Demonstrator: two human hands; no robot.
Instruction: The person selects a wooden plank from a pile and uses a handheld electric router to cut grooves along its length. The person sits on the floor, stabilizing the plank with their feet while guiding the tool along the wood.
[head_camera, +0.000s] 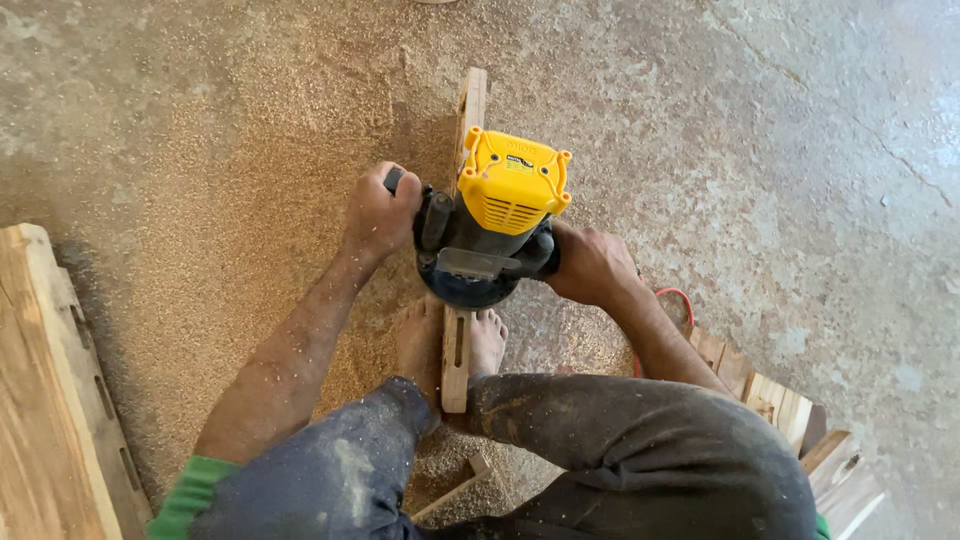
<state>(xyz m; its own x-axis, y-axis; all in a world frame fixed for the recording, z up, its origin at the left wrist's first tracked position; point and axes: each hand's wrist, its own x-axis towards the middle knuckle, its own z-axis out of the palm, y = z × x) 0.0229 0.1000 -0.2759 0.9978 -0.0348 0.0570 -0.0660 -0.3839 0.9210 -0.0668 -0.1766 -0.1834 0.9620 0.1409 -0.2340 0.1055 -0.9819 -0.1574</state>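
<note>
Between your two grips sits one yellow-topped router (490, 225), its dark base resting on a single narrow wooden strip (457, 350) that runs along the floor (780, 150) away from you. Your left hand (380, 212) is closed tight around the left handle, and your right hand (590, 265) is wrapped fully around the right handle, so both grips are shut on the tool. Below the grips, your two bare feet (420, 335) press against either side of the strip, pinning it. Judging by the slot already showing in the strip just under the router, you seem to be mid-cut; the next move likely calls for steady, even pressure along the strip. One red cable (680, 300) loops just beyond your right grip, and sawdust (250, 150) spreads out past your left grip.
</note>
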